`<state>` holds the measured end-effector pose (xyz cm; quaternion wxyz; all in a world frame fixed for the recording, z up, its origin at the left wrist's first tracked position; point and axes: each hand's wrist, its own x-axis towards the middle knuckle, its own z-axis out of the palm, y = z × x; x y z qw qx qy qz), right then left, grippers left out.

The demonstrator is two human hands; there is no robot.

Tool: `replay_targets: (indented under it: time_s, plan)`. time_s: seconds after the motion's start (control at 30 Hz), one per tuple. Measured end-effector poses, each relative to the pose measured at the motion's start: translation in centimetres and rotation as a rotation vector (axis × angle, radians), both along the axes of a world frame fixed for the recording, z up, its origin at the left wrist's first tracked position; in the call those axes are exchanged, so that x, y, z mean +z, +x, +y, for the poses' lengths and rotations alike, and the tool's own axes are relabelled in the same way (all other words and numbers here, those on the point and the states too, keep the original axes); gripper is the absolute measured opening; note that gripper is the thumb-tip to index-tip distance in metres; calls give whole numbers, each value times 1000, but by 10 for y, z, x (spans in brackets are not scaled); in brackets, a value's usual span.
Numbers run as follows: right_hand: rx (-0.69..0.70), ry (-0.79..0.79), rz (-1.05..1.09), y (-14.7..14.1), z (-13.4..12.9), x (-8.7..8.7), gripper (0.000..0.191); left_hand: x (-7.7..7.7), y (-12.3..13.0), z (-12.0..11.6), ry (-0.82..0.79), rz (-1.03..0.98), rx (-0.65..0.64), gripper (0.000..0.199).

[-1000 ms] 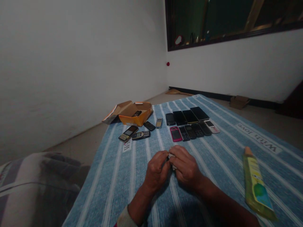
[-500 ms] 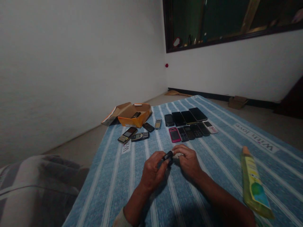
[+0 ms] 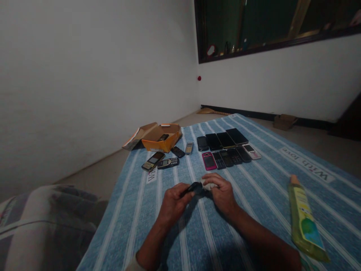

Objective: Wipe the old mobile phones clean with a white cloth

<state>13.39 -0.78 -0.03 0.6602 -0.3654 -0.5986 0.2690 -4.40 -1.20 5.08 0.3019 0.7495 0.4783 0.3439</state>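
My left hand point(image 3: 175, 201) is closed on a dark mobile phone point(image 3: 194, 186), gripping its near end above the bed cover. Fingers of my right hand point(image 3: 224, 192) are closed round a crumpled whitish cloth point(image 3: 208, 185), which touches or nearly touches the phone's right end. Beyond my hands lie two rows of phones, among them a pink phone point(image 3: 209, 161), a silver-white phone point(image 3: 252, 151) and a large black smartphone point(image 3: 237, 136). To the left are several loose phones, including a dark keypad phone point(image 3: 168, 163) and a phone with a light keypad point(image 3: 153, 162).
An open orange cardboard box point(image 3: 158, 146) with a phone inside stands at the far left of the striped blue cover point(image 3: 135, 226). At right lies a bottle of yellow-green liquid point(image 3: 307, 222). Grey bedding point(image 3: 47, 226) is at the lower left.
My left hand has shifted left with the phone, which is now tilted flatter. My right hand stays close by, and more of the cloth shows. The view has moved slightly.
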Motion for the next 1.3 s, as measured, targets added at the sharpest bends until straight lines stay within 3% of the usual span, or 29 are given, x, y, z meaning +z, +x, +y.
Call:
replay_targets:
  time_s: [0.17,0.33,0.57,0.77,1.0,1.3]
  plan:
    - [-81,145,-189,7,0,0,40,-31,17,6,-49,-202,27,15]
    - [-93,285,-430,6,-2,-3,39,-48,20,6,0,-174,20,16]
    - [-73,358,-654,1,-3,-9,30,-50,9,4,95,38,-10,12]
    - [-88,358,-671,3,-5,-10,30,-45,5,3,48,29,-91,13]
    - [0,401,-709,-19,-14,-9,29,-46,6,3,74,16,-115,22]
    - [-193,294,-805,13,3,-12,28,-47,6,2,131,137,-97,19]
